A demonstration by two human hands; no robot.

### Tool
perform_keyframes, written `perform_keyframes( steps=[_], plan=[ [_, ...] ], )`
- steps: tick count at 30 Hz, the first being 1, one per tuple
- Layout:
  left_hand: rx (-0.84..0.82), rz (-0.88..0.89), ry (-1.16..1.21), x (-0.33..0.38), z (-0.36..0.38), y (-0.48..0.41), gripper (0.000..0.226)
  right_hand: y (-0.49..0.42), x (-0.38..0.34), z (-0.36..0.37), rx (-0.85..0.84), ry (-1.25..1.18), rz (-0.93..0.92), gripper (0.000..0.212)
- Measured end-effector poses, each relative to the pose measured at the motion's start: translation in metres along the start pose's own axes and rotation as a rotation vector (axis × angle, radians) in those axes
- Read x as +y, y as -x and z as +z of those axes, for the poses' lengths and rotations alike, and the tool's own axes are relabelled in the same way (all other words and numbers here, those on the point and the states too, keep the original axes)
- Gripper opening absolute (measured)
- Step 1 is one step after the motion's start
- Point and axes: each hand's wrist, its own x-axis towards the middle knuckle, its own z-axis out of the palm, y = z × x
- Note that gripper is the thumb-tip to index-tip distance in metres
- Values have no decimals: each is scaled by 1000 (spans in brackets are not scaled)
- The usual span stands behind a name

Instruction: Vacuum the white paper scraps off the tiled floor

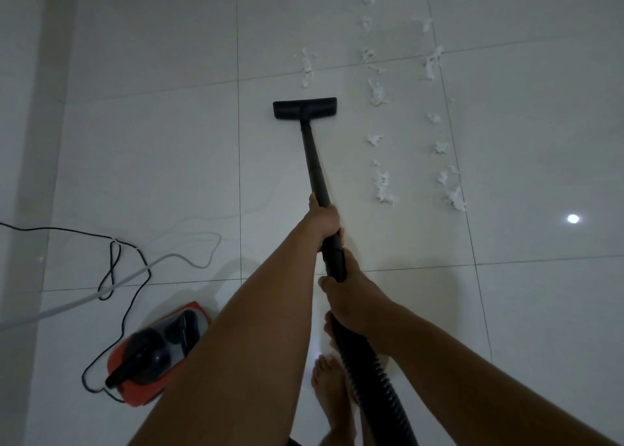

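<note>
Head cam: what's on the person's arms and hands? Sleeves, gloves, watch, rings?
Nothing worn shows. Left hand and right hand are ungloved; left forearm and right forearm are bare to the frame edge, no sleeves. No watch, bracelet or ring visible, though dim light could hide a thin ring.

Both bare arms stretched forward and down, left hand (323, 221) gripping the vacuum wand (312, 155) farther along, right hand (354, 297) curled round it just behind, bare foot (329, 388) below.

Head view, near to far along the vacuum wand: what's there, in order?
Bare foot → right hand → left hand, both gripping the wand → floor nozzle → short row of paper scraps.
</note>
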Motion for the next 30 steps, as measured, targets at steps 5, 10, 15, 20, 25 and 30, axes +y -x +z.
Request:
perform_keyframes(
  steps=[5, 10, 15, 20, 25, 30],
  plan=[
    [7, -11, 18, 21, 4, -6, 65, -7, -17, -14, -10, -9, -1, 56],
    [-2, -22, -8, 24, 10, 7, 64, 8, -18, -21, -18, 7, 13, 60],
    [-26, -43, -38, 27, 14, 37, 61, 34, -25, -30, -24, 22, 42, 61],
    [-19, -39, -33, 45, 14, 37, 61, 31, -46, -40, -24, 48, 50, 61],
    [-27, -44, -29, 63, 5, 18, 60, 15, -66, -35, -25, 89, 26, 59],
    [-34, -47, -10, 93, -13, -6, 63, -6, -101, -31, -23, 70, 22, 59]
  ],
)
